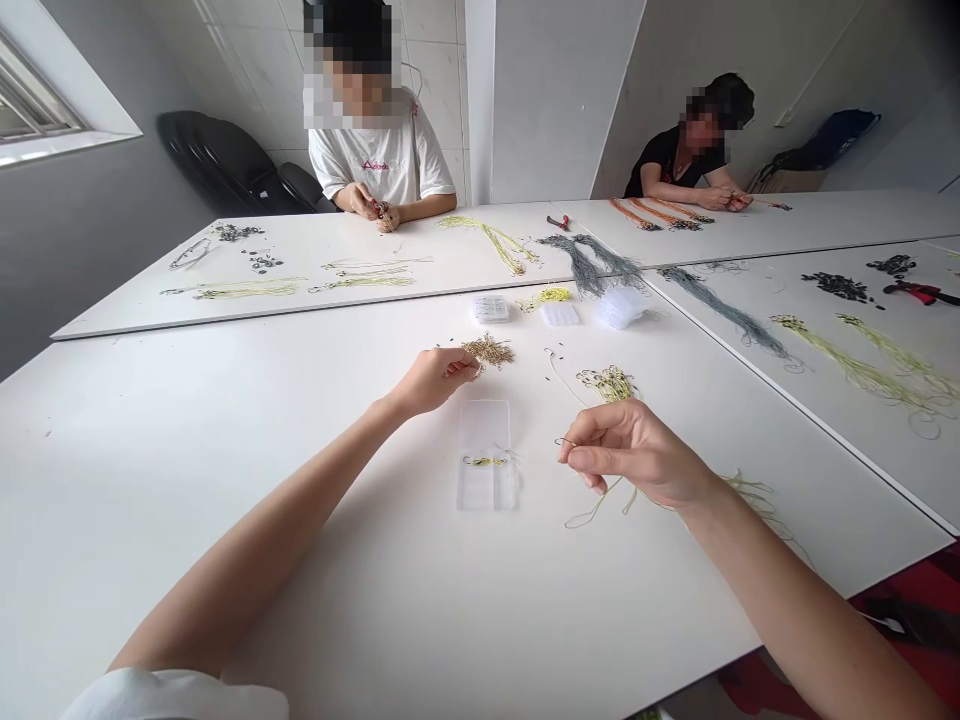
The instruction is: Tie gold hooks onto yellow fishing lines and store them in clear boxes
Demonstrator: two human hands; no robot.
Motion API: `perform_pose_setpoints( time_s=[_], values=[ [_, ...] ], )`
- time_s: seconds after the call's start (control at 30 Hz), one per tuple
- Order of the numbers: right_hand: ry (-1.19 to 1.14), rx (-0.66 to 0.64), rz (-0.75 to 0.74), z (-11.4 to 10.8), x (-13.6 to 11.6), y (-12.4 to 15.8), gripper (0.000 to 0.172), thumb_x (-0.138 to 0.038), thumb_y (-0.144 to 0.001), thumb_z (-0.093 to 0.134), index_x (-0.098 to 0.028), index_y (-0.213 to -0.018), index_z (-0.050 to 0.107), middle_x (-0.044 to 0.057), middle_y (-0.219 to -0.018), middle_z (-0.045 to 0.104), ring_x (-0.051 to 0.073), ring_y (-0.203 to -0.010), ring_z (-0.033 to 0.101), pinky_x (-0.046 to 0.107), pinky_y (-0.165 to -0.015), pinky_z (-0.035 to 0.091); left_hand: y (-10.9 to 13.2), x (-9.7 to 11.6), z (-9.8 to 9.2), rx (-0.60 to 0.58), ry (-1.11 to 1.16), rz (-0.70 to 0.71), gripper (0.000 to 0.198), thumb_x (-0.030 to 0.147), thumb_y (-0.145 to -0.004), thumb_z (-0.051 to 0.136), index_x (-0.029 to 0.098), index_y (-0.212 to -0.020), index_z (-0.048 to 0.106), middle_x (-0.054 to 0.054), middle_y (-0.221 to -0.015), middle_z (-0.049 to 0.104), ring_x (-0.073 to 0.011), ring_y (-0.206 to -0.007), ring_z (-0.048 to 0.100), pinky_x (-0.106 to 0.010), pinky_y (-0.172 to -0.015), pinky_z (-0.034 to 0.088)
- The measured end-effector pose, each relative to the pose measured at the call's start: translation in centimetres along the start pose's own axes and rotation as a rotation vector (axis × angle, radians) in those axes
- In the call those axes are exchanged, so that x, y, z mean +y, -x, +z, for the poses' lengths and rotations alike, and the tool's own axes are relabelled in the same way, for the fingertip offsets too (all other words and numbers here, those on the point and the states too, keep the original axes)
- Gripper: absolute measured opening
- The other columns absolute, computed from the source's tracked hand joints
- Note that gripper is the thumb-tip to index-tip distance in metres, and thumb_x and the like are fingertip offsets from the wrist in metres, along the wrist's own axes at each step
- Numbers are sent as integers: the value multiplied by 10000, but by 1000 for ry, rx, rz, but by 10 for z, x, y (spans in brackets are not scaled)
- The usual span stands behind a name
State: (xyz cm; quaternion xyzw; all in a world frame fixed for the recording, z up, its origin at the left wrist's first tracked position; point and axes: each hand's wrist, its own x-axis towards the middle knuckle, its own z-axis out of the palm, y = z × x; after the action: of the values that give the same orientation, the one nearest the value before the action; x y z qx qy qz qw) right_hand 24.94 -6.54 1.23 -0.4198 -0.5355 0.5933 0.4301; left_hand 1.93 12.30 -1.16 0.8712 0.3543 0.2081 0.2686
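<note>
My right hand (630, 450) pinches a dark fish hook (564, 442) between thumb and forefinger. A loop of pale yellow-green line (581, 522) hangs below that hand. My left hand (442, 378) is closed in a pinch at the left edge of a pile of small gold metal pieces (489, 350); what sits between its fingertips is too small to make out. Between my hands lies an open clear plastic box (474, 492), with a hook and yellow line (486, 461) inside. Just beyond my right hand is a bundle of hooks with yellow line (609, 382).
Clear boxes (490, 309) and a yellow coil (555, 294) lie farther back. Grey line bundles (592, 262) cross toward the table seam. Two co-workers sit opposite, one in a white shirt (379, 165), one in black (652, 165). Red-handled pliers (919, 291) lie at right.
</note>
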Motion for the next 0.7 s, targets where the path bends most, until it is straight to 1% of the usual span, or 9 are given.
perform_pose_setpoints(
  time_s=[0.1, 0.17, 0.2, 0.3, 0.4, 0.53, 0.7],
  values=[
    [20, 25, -1, 2, 1, -1, 107, -286, -776, 753, -181, -789, 738, 37, -699, 644, 118, -546, 542, 265, -501, 479, 9, 12, -2, -67, 128, 13, 327, 304, -906, 463, 178, -1146, 646, -63, -930, 691, -165, -849, 638, -282, -773, 518],
    [31, 46, -10, 4, 1, -3, 118, -289, -778, 753, -173, -780, 739, 29, -678, 630, 118, -555, 545, 263, -509, 483, 17, 24, -3, -116, 221, 29, 369, 295, -935, 426, 171, -1234, 602, -65, -916, 668, -159, -865, 618, -286, -789, 514],
    [36, 58, -19, 5, 1, -4, 121, -288, -779, 752, -168, -772, 738, 23, -664, 620, 118, -560, 547, 261, -515, 484, 22, 30, -3, -164, 329, 22, 374, 288, -939, 435, 162, -1258, 587, -68, -899, 652, -160, -863, 603, -298, -796, 506],
    [53, 112, -68, 9, 2, -7, 127, -284, -784, 747, -160, -760, 738, 9, -632, 602, 116, -566, 549, 261, -528, 486, 38, 49, 3, -238, 585, 15, 349, 272, -934, 501, 148, -1251, 577, -61, -894, 611, -151, -864, 564, -311, -829, 476],
    [81, 159, -107, 11, 4, -10, 123, -283, -791, 739, -162, -766, 738, 4, -625, 607, 114, -558, 543, 265, -534, 483, 53, 62, 12, -296, 737, -5, 310, 269, -941, 518, 164, -1230, 548, -52, -900, 597, -143, -857, 549, -305, -803, 463],
    [137, 180, -120, 13, 6, -11, 133, -284, -803, 724, -165, -743, 725, 5, -635, 605, 116, -570, 533, 271, -550, 474, 65, 70, 21, -325, 814, -36, 262, 277, -939, 542, 184, -1183, 534, -42, -906, 591, -142, -872, 557, -301, -797, 457],
    [216, 187, -117, 14, 8, -11, 155, -296, -816, 708, -165, -733, 711, 5, -630, 588, 120, -577, 516, 281, -569, 457, 67, 71, 24, -311, 865, -37, 233, 263, -927, 565, 178, -1143, 543, -36, -890, 592, -136, -858, 555, -297, -807, 445]
  ],
)
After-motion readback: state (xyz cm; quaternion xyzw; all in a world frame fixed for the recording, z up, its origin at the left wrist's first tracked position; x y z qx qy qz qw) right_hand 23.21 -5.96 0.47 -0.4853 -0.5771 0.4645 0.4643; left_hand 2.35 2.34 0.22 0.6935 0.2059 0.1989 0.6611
